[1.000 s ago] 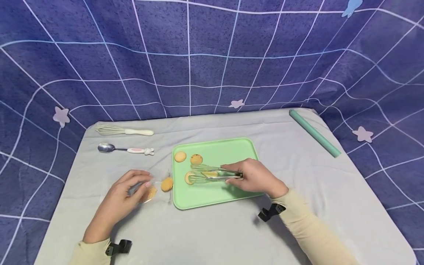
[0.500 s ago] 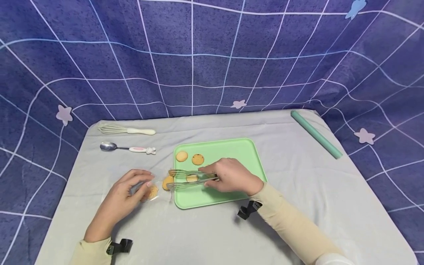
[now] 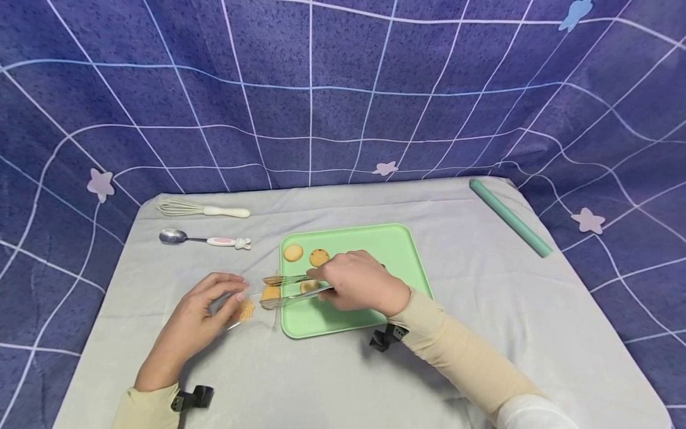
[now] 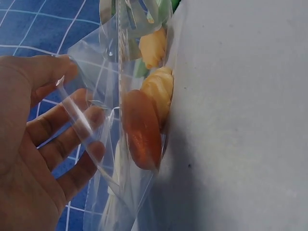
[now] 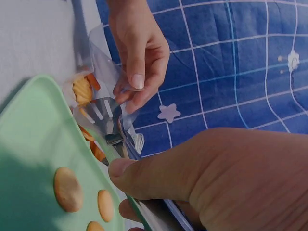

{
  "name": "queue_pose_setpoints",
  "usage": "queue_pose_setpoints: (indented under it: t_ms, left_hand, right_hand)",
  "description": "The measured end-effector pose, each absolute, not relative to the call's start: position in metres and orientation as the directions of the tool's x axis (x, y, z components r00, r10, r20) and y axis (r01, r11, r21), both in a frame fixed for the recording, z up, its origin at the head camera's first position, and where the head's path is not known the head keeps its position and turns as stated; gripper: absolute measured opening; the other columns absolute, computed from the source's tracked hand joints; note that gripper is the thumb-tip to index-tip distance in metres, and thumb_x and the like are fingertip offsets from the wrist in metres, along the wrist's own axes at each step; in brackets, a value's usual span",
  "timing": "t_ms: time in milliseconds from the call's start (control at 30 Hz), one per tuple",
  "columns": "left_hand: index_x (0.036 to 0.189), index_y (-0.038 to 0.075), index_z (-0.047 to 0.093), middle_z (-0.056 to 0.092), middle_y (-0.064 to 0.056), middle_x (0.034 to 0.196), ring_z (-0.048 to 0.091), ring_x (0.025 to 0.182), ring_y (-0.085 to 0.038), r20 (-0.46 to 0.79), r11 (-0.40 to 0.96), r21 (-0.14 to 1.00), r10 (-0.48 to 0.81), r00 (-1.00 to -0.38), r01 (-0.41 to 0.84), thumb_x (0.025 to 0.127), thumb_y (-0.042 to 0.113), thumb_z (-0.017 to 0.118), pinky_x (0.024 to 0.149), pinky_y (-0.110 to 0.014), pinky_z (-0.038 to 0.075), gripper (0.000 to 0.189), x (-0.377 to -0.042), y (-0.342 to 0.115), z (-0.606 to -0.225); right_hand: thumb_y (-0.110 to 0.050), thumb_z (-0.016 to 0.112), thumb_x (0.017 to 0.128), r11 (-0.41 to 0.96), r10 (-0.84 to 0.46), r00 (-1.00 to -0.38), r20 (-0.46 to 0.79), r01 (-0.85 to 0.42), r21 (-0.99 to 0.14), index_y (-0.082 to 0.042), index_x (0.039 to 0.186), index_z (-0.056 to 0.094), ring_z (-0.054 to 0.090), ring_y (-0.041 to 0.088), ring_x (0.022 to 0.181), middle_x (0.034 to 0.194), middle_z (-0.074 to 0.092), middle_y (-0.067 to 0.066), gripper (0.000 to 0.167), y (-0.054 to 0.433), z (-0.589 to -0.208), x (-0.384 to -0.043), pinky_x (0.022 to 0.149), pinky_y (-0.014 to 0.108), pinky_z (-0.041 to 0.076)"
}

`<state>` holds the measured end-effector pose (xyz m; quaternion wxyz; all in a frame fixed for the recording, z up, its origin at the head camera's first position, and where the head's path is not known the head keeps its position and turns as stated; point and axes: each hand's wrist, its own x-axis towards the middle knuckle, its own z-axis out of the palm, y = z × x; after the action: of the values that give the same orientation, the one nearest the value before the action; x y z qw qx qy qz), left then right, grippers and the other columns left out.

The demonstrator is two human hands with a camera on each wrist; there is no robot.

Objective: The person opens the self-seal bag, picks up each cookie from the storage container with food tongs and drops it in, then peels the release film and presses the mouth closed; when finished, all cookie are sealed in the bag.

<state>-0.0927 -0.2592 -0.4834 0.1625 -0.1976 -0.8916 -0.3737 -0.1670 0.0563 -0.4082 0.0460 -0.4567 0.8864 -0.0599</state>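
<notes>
My left hand [image 3: 206,319] holds up the edge of a clear plastic bag [image 4: 91,53] between thumb and fingers. In the bag are a swirled cookie [image 4: 161,91] and a reddish-brown oval piece [image 4: 144,134]. My right hand [image 3: 359,283] grips metal tongs [image 3: 305,294] with slotted heads, reaching left over a green tray [image 3: 370,238]. Their spread heads lie on either side of a golden cookie [image 3: 270,292] by the tray's left rim, at the bag. Whether they touch it, I cannot tell. On the tray lie a pale cookie [image 3: 293,252], a speckled cookie [image 3: 319,257] and another pale cookie [image 3: 309,287].
A whisk [image 3: 200,208] and a spoon with a rabbit-shaped handle end [image 3: 203,239] lie at the back left of the cloth-covered table [image 3: 332,381]. At the back right is a green rod [image 3: 509,217]. A blue grid-patterned curtain [image 3: 343,107] rises behind.
My right hand has moved left, taking the tongs from above the tray to the golden cookie at the bag. The left hand has stayed in place.
</notes>
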Motion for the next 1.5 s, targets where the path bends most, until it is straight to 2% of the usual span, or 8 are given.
queue_pose_setpoints:
  t_ms: [133,367,567,700,967,1300,1400,1500]
  left_hand:
    - [0.110,0.009,0.075,0.065,0.002,0.118,0.060,0.111,-0.015,0.433,0.638,0.608,0.231,-0.871,0.472,0.089,-0.002,0.077,0.097,-0.011,0.035,0.024,-0.093,-0.259,-0.483]
    - [0.109,0.009,0.075,0.065,0.003,0.117,0.060,0.109,-0.013,0.430,0.641,0.613,0.220,-0.876,0.462,0.090,0.000,0.077,0.095,-0.010,0.035,0.022,-0.092,-0.257,-0.482]
    - [0.111,0.011,0.075,0.065,0.004,0.118,0.060,0.111,-0.016,0.418,0.647,0.622,0.199,-0.886,0.440,0.091,0.002,0.076,0.097,-0.010,0.034,0.021,-0.092,-0.257,-0.480]
    - [0.112,0.012,0.075,0.065,0.004,0.118,0.060,0.112,-0.017,0.421,0.651,0.622,0.192,-0.887,0.436,0.092,0.004,0.076,0.098,-0.010,0.034,0.022,-0.092,-0.257,-0.481]
    - [0.112,0.009,0.076,0.067,0.000,0.117,0.060,0.112,-0.019,0.447,0.643,0.614,0.196,-0.873,0.458,0.090,0.001,0.077,0.100,-0.012,0.034,0.023,-0.093,-0.255,-0.482]
    - [0.110,0.007,0.076,0.066,0.000,0.118,0.060,0.110,-0.018,0.441,0.649,0.630,0.153,-0.884,0.427,0.091,0.002,0.076,0.098,-0.011,0.033,0.020,-0.092,-0.257,-0.481]
    - [0.110,0.008,0.076,0.066,-0.001,0.117,0.060,0.107,-0.016,0.448,0.648,0.629,0.150,-0.882,0.430,0.091,0.002,0.076,0.095,-0.011,0.035,0.020,-0.092,-0.258,-0.481]
    - [0.110,0.010,0.076,0.066,0.000,0.118,0.060,0.102,-0.013,0.441,0.648,0.635,0.144,-0.886,0.421,0.092,0.004,0.076,0.091,-0.013,0.038,0.019,-0.091,-0.258,-0.481]
  right_hand:
    - [-0.030,0.077,0.089,0.565,-0.824,-0.566,-0.030,-0.815,-0.130,-0.024,0.104,0.072,0.053,0.006,0.059,0.070,0.054,-0.017,0.017,0.055,-0.407,-0.167,0.053,0.034,0.049]
    - [-0.026,0.076,0.089,0.533,-0.837,-0.547,0.013,-0.820,-0.207,-0.021,0.120,0.074,0.050,0.004,0.056,0.071,0.059,-0.015,0.031,0.062,-0.416,-0.171,0.057,0.031,0.049]
    - [-0.028,0.078,0.091,0.485,-0.844,-0.535,0.041,-0.793,-0.369,-0.014,0.130,0.071,0.043,0.002,0.054,0.086,0.072,-0.008,0.042,0.064,-0.426,-0.174,0.065,0.028,0.049]
    - [-0.027,0.078,0.091,0.441,-0.844,-0.531,0.073,-0.765,-0.469,-0.012,0.129,0.071,0.038,-0.001,0.052,0.079,0.071,-0.009,0.042,0.059,-0.439,-0.176,0.060,0.021,0.044]
    - [-0.028,0.078,0.092,0.435,-0.801,-0.591,0.097,-0.686,-0.583,-0.012,0.130,0.071,0.032,0.000,0.048,0.104,0.075,-0.004,0.042,0.041,-0.462,-0.170,0.049,0.021,0.035]
    - [-0.026,0.080,0.090,0.425,-0.764,-0.630,0.143,-0.656,-0.623,-0.014,0.125,0.073,0.043,-0.001,0.055,0.110,0.074,-0.007,0.038,0.043,-0.464,-0.160,0.054,0.018,0.041]
    - [-0.027,0.079,0.090,0.427,-0.758,-0.635,0.147,-0.654,-0.624,-0.015,0.128,0.072,0.039,-0.001,0.052,0.109,0.074,-0.006,0.041,0.054,-0.460,-0.158,0.053,0.019,0.039]
    - [-0.032,0.080,0.090,0.453,-0.746,-0.653,0.132,-0.642,-0.618,-0.013,0.134,0.067,0.039,-0.001,0.049,0.094,0.073,-0.007,0.050,0.070,-0.457,-0.156,0.052,0.021,0.040]
